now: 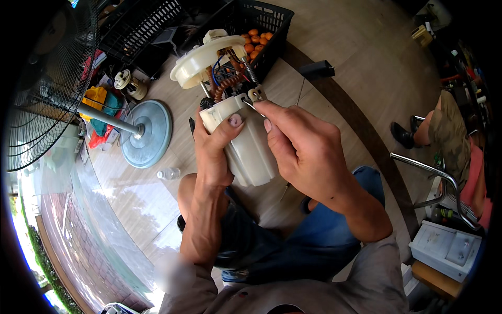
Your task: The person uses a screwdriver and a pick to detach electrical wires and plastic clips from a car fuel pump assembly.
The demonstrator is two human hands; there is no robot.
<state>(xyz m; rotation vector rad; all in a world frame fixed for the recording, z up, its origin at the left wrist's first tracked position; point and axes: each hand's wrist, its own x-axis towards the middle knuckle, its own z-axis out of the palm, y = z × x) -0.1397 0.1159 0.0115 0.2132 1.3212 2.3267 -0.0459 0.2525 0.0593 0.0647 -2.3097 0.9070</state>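
Note:
My left hand (212,152) is wrapped around the whitish plastic body of a fuel pump module (246,146), its thumb pressed on the front. The module is tilted, with its round cream flange (196,60) at the far end. Between flange and body run a brown corrugated hose (230,83), blue and red wires and a metal spring (251,70). At the body's upper right edge, my right hand (308,141) pinches a thin metal tool (251,106) between thumb and forefinger. Its tip reaches the rim next to a small beige fitting (255,94); the fingers hide its other end.
Left stands a fan with a wire cage (47,89) and round grey base (146,133). Another pump module (130,85) sits behind it. Oranges (255,44) fill part of a black crate (280,23). A dark block (317,69) lies on the floor; a person (444,125) sits right.

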